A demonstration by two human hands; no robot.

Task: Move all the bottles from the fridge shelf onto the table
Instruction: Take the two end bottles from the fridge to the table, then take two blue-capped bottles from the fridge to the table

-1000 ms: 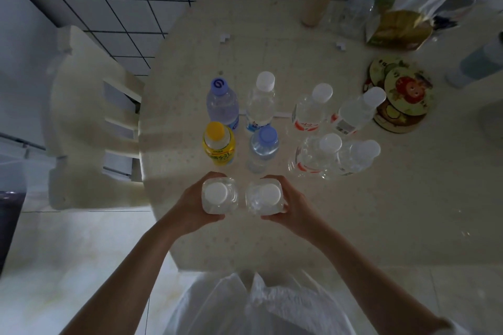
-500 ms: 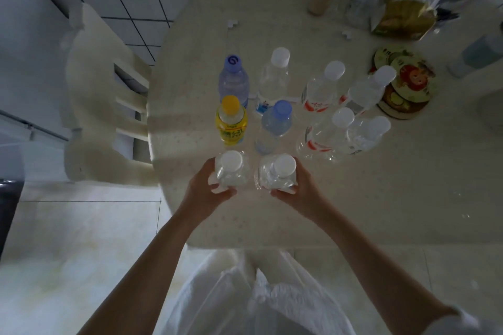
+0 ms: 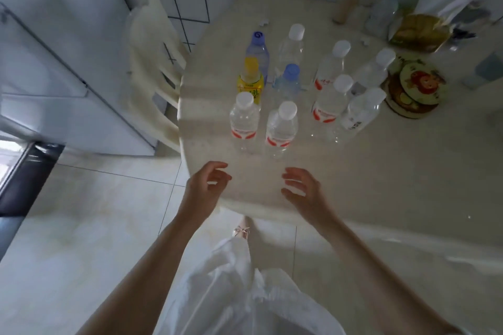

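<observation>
Left hand: the left hand (image 3: 204, 187) hangs over the near edge of the table (image 3: 381, 185), fingers loosely spread — holding nothing.
Right hand: the right hand (image 3: 304, 190) is likewise relaxed and empty, just beside the same edge.
Bottles: ten bottles stand upright on the table; the two nearest bottles (image 3: 244, 121) sit side by side, just beyond the hands, apart from both.
Yellow bottle: the yellow bottle (image 3: 250, 81) stands behind the near left one.
Chair: a chair (image 3: 152, 62) stands at the table's left.

Ten bottles (image 3: 280, 128) stand on the table (image 3: 381, 171): seven white-capped, two blue-capped, one yellow.
</observation>
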